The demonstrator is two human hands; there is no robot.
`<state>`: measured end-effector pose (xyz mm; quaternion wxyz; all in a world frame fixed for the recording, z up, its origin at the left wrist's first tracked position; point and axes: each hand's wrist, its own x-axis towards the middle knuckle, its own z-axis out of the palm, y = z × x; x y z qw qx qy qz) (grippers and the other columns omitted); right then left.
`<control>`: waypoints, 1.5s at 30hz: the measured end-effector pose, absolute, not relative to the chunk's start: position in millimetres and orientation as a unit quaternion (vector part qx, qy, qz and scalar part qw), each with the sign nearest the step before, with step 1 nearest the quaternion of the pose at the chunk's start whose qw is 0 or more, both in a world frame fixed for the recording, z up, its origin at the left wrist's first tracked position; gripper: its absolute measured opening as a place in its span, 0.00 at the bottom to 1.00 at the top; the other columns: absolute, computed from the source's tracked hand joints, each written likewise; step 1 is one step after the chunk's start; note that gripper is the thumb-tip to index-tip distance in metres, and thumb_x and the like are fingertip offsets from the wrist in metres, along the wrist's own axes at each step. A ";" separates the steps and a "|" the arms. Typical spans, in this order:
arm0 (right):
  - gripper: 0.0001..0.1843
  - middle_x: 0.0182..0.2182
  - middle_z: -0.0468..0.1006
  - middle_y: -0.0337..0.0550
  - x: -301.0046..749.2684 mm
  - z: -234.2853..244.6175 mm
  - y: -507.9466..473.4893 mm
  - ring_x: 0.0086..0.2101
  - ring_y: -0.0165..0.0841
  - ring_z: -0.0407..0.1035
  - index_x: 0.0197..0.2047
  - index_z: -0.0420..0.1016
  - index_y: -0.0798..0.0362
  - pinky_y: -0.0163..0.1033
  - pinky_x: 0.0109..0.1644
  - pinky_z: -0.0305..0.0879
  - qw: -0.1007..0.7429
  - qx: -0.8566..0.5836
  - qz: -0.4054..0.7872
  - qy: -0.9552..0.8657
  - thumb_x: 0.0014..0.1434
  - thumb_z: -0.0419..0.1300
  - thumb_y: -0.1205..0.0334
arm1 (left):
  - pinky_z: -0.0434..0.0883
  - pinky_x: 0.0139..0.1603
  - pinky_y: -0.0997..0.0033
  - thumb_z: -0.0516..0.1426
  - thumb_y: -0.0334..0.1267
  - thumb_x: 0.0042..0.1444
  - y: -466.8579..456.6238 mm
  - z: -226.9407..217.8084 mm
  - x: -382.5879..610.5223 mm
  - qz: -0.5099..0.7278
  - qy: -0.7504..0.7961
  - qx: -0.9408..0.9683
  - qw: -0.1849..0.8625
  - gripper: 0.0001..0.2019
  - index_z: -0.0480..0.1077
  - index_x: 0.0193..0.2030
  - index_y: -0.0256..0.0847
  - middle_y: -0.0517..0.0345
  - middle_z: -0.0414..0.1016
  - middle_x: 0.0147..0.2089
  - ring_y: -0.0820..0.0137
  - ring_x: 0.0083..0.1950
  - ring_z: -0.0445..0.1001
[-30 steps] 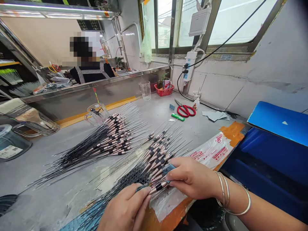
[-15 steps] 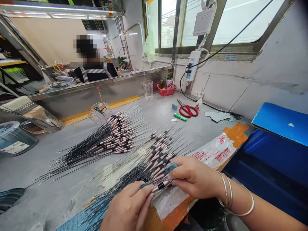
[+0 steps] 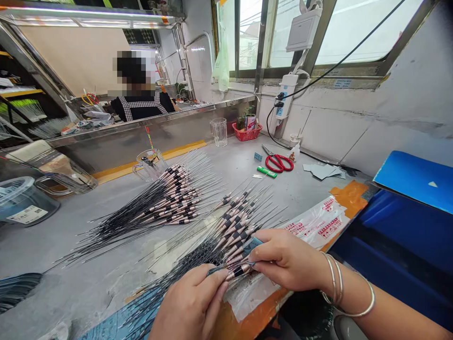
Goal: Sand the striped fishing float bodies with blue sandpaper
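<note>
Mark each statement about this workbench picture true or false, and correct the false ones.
1. The right hand wears bangles on its wrist. True.
2. The left hand is empty. False: with the right hand, it holds a slender fishing float.
3. The scissors have blue handles. False: they are red.
4. A glass tumbler stands inside the red basket. False: it stands beside the basket.
5. More floats lie in a pile beyond the hands. True.
</note>
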<state>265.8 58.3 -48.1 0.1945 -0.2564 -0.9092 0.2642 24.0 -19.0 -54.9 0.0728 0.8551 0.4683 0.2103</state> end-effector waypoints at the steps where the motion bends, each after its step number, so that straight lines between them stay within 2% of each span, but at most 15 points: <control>1: 0.09 0.26 0.68 0.43 265.5 -47.9 58.8 0.31 0.32 0.63 0.31 0.76 0.56 0.35 0.33 0.57 0.197 -0.257 0.265 -0.908 0.60 0.55 0.68 | 0.77 0.28 0.67 0.49 0.34 0.64 -18.8 -54.9 24.1 0.210 0.467 0.856 0.072 0.11 0.71 0.46 0.44 0.55 0.75 0.34 0.67 0.32 0.77; 17: 0.07 0.25 0.67 0.41 267.4 -52.5 59.7 0.28 0.30 0.61 0.31 0.76 0.56 0.35 0.31 0.54 0.223 -0.269 0.277 -0.895 0.57 0.56 0.69 | 0.77 0.29 0.65 0.49 0.34 0.64 -18.4 -57.1 28.6 0.209 0.467 0.857 0.059 0.11 0.71 0.49 0.43 0.52 0.76 0.37 0.65 0.33 0.77; 26: 0.05 0.25 0.67 0.40 264.8 -53.8 56.4 0.28 0.30 0.61 0.30 0.76 0.55 0.35 0.30 0.54 0.229 -0.276 0.275 -0.892 0.56 0.58 0.69 | 0.76 0.29 0.69 0.49 0.32 0.64 -14.2 -54.2 33.1 0.213 0.453 0.863 0.068 0.12 0.71 0.48 0.42 0.54 0.75 0.34 0.67 0.32 0.76; 45: 0.06 0.23 0.68 0.39 266.3 -52.2 57.5 0.27 0.30 0.61 0.30 0.73 0.55 0.35 0.30 0.54 0.241 -0.270 0.280 -0.889 0.56 0.56 0.69 | 0.76 0.29 0.66 0.49 0.33 0.64 -16.2 -54.8 30.5 0.206 0.464 0.858 0.085 0.12 0.71 0.50 0.42 0.53 0.75 0.35 0.66 0.32 0.76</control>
